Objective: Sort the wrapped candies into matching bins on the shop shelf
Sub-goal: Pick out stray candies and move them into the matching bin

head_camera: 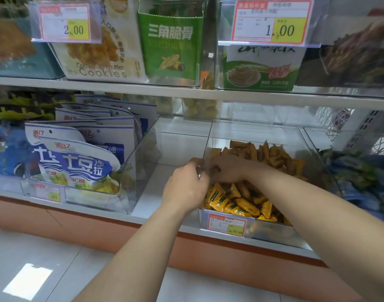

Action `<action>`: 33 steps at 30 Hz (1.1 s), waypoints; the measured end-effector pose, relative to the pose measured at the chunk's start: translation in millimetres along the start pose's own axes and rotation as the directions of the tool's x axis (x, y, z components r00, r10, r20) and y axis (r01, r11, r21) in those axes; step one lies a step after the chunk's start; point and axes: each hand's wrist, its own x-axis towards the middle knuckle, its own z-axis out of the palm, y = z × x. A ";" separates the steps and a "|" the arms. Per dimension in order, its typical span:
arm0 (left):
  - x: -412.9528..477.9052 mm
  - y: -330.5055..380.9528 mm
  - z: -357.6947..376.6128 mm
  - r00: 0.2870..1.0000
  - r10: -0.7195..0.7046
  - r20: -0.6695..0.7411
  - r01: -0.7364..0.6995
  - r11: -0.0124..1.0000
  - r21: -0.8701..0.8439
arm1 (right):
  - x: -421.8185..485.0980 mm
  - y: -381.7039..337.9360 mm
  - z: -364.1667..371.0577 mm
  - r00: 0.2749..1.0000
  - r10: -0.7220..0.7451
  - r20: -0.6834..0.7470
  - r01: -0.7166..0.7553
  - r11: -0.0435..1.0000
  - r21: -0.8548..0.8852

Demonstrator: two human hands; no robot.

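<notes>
Candies (241, 200) fill the clear bin (271, 233) on the lower shelf (147, 192). Your left hand (186, 186) grips the bin's left wall; your right hand (227, 171) lies inside on the heap, whether holding any I cannot tell

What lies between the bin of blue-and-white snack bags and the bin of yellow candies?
In the head view, bare white shelf, with the left hand over its right part.

Person, two arms in view: forearms bare to the frame edge — left hand (184, 188) and right hand (227, 171) bare.
</notes>
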 end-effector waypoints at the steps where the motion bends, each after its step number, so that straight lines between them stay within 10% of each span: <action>1: -0.6 0.8 -1.1 1.000 0.000 0.002 0.000 1.000 -0.009 | -0.4 1.1 -0.9 1.000 -0.006 0.014 0.006 1.000 0.009; 11: -8.0 1.7 -13.4 0.996 0.051 0.080 -0.049 0.998 -0.024 | -40.3 23.1 -21.2 0.963 -0.045 -0.266 0.045 0.999 -0.006; 19: -10.4 23.9 -15.7 0.942 0.287 -0.176 -0.283 0.958 0.045 | -76.6 -4.2 -46.4 0.848 0.030 -0.529 0.227 0.882 0.413; 23: -10.7 24.4 -23.9 0.932 0.145 -0.333 -0.220 0.955 -0.199 | -82.3 -17.3 -40.6 0.834 0.110 -0.540 0.323 0.697 0.640; 28: -7.8 1.0 -35.1 0.934 -0.037 -0.355 -0.041 0.977 -0.209 | -67.7 -29.6 -8.6 0.978 -0.075 -0.193 0.128 0.953 0.276; 33: -5.6 -6.2 -31.2 0.970 -0.045 -0.241 -0.010 0.975 -0.222 | -61.2 -21.9 9.3 0.980 -0.116 0.160 0.122 0.992 -0.025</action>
